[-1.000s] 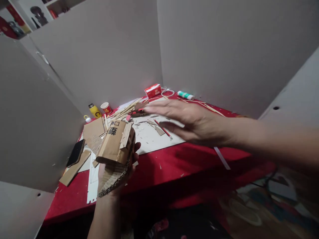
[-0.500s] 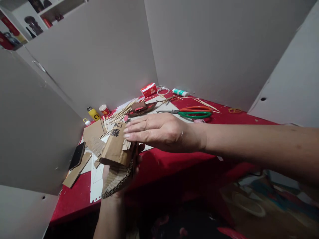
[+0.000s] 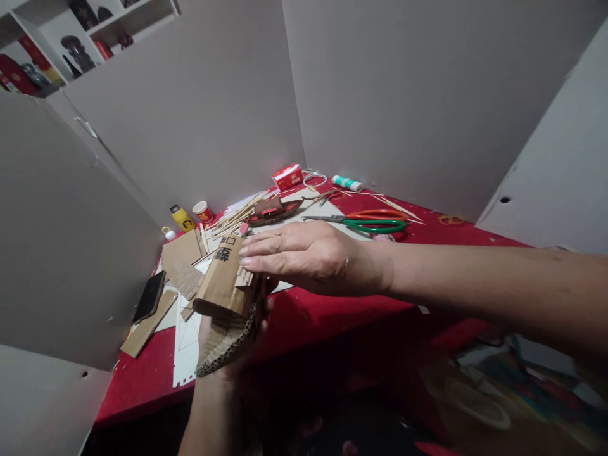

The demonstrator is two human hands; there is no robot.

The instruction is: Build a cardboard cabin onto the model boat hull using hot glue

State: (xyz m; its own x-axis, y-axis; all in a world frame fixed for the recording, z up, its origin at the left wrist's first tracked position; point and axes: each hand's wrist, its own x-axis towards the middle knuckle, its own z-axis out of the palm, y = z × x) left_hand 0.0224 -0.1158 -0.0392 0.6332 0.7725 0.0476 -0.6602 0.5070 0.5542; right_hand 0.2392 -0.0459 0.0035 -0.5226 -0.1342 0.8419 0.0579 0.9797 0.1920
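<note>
My left hand [image 3: 223,370] holds up a small cardboard model [image 3: 223,285], a folded brown piece with black printed characters on top of a corrugated base. My right hand [image 3: 308,256] reaches across from the right, fingers stretched nearly flat, fingertips touching the model's upper right edge where small cardboard strips stick out. Whether it pinches a strip is hidden. Both hands hover over the near edge of the red table [image 3: 332,316].
Green-and-orange scissors [image 3: 370,220], a small dark boat model [image 3: 273,210], a bundle of thin sticks [image 3: 235,218], a red box [image 3: 287,177], a glue stick [image 3: 348,183], a yellow bottle [image 3: 182,217], a paper cup [image 3: 202,211], a black phone [image 3: 149,296] and cardboard scraps [image 3: 178,253] lie on the table. Grey partition boards enclose it.
My right hand has drawn back from the far side of the table to the cardboard model and now touches its top edge. My left hand has kept the model almost still.
</note>
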